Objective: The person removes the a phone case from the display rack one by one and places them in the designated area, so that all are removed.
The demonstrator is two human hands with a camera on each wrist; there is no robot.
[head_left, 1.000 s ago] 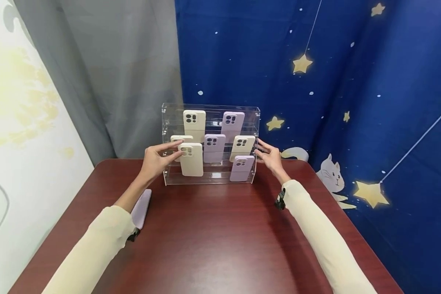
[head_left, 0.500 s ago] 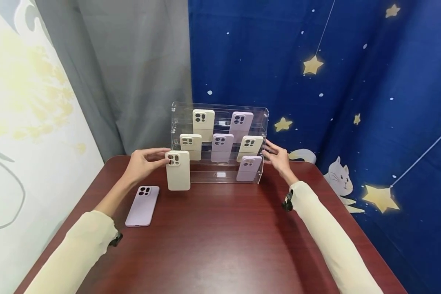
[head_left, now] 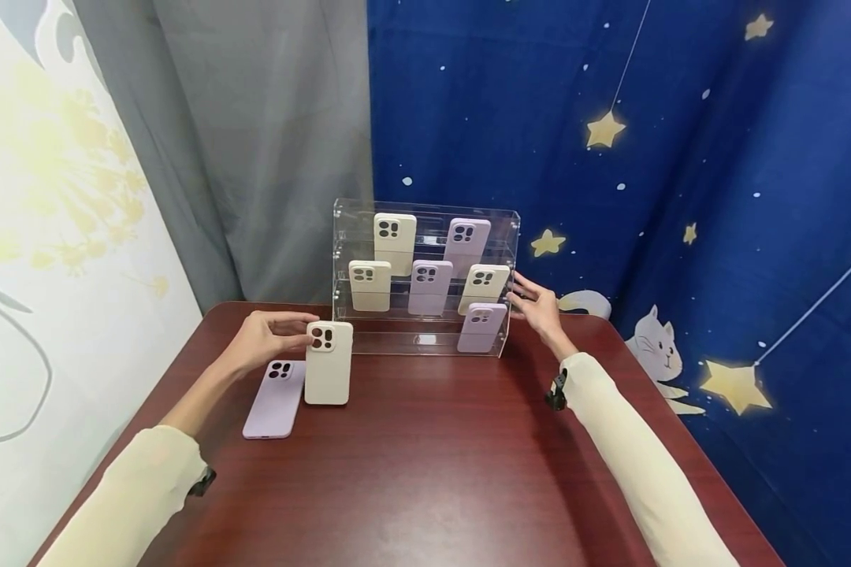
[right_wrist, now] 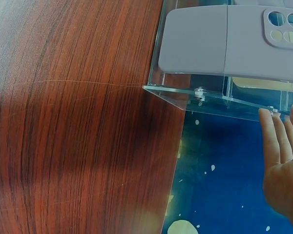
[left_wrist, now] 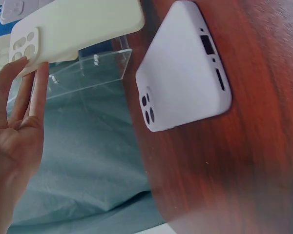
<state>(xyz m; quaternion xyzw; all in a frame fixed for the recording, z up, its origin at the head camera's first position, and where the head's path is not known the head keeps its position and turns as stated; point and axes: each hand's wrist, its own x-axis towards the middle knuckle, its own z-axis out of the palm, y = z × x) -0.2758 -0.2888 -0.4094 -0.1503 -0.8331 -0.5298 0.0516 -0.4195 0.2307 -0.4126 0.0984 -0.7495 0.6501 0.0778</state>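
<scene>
My left hand (head_left: 258,342) pinches a cream phone case (head_left: 329,374) by its upper left edge, beside the camera cutout. The case stands upright in front of the rack's left end; in the left wrist view, thumb and fingertips meet at its camera corner. A lilac phone case (head_left: 273,403) lies on the table just left of it. At the back, a clear acrylic tiered rack (head_left: 390,343) bears several cream and lilac cases. My right hand (head_left: 539,309) touches the rack's right side panel, its fingers fairly straight in the right wrist view.
On the rack's lowest tier, one lilac case (head_left: 482,328) leans at the right end. The dark red table (head_left: 425,457) reaches back to a grey curtain (head_left: 284,157) and a blue star-patterned curtain (head_left: 482,118).
My left hand has drawn the cream case off the rack's lowest left spot, toward me and leftward. The lilac case on the table has come into fuller view. My right hand has stayed at the rack.
</scene>
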